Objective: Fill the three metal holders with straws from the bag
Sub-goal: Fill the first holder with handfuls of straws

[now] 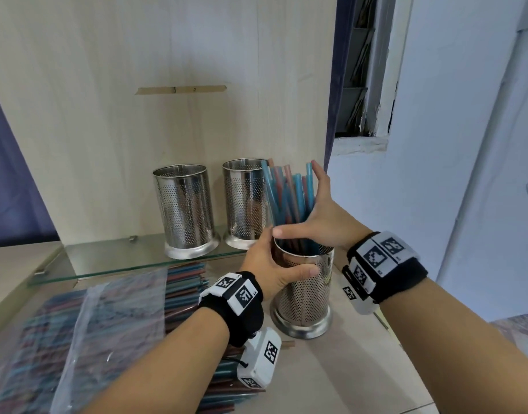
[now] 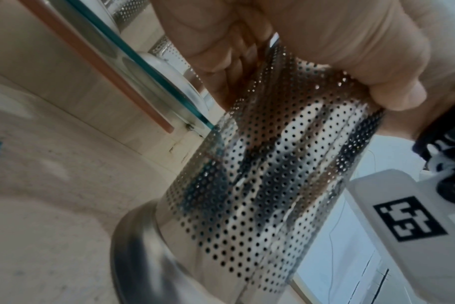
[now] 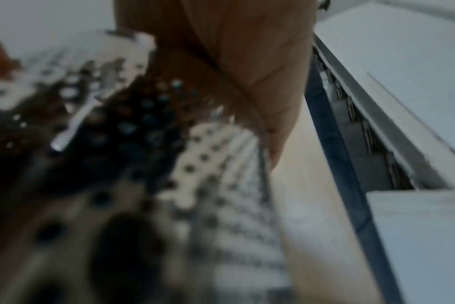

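1. Head view: the near holder (image 1: 303, 291) on the worktop (image 1: 346, 369) is gripped by the left hand (image 1: 271, 264); straws (image 1: 289, 198) inside are steadied by the right hand (image 1: 319, 216), fingers spread apart.
2. Left wrist view: fingers (image 2: 221, 47) are seen clamped round the perforated wall (image 2: 260, 185).
3. Right wrist view: too blurred to judge. First filling appears underway; next, more straws from the bag (image 1: 77, 330) are needed, two far holders (image 1: 186, 210) remaining unfilled.

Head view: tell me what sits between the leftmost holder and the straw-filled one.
Another metal holder stands between the leftmost holder and the filled holder. It sits on the glass shelf; the head view shows this.
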{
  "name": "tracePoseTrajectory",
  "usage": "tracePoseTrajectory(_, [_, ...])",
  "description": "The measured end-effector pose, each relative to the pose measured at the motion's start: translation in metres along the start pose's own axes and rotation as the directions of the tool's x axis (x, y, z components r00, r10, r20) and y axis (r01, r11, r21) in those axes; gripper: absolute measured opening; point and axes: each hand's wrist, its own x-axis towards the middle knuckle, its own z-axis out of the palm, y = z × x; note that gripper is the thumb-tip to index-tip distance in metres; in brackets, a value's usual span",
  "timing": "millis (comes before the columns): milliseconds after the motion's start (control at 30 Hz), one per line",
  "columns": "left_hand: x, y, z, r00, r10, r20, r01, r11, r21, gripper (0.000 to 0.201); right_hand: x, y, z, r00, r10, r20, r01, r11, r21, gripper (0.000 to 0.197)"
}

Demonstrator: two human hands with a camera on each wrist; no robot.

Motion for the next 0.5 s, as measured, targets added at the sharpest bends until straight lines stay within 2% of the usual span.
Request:
tracePoseTrajectory(100, [0.0, 0.0, -0.001, 1.0, -0.003, 0.014, 0.003, 1.0, 0.014, 0.102, 0.013, -0.001, 0.006, 0.98, 0.035, -0.195, -0.026, 0.999, 0.047, 0.139])
tracePoseTrajectory(167, [-0.001, 0.0, -0.001, 1.0, -0.021, 0.01, 0.021, 1.0, 0.013, 0.098, 0.021, 0.008, 0.003, 0.939, 0.074, -0.335, -0.059, 0.997, 0.055, 0.127])
tracePoseTrajectory(267, [-0.001, -0.002, -0.001, 0.999, -0.032, 0.005, 0.032, 0.999, 0.02, 0.103, 0.025, 0.03, -0.005, 0.889, 0.098, -0.447, -0.06, 0.993, 0.099, 0.113])
tracePoseTrajectory(333, [0.0, -0.002, 0.0, 1.0, -0.031, -0.004, 0.031, 0.999, 0.028, 0.105, 0.017, 0.025, -0.002, 0.878, 0.105, -0.466, -0.051, 0.991, 0.125, 0.098])
tracePoseTrajectory(367, [-0.001, -0.003, 0.0, 1.0, -0.03, -0.006, 0.031, 0.999, 0.027, 0.105, 0.011, 0.021, -0.001, 0.891, 0.105, -0.442, -0.046, 0.989, 0.143, 0.085])
tracePoseTrajectory(433, [-0.001, -0.002, 0.0, 1.0, -0.028, -0.011, 0.028, 0.999, 0.025, 0.107, -0.001, 0.017, 0.002, 0.938, 0.111, -0.328, -0.059, 0.985, 0.162, 0.053])
tracePoseTrajectory(500, [-0.002, -0.002, -0.001, 0.999, -0.032, -0.009, 0.032, 0.999, 0.027, 0.108, -0.013, 0.013, 0.002, 0.958, 0.146, -0.247, -0.102, 0.978, 0.184, 0.036])
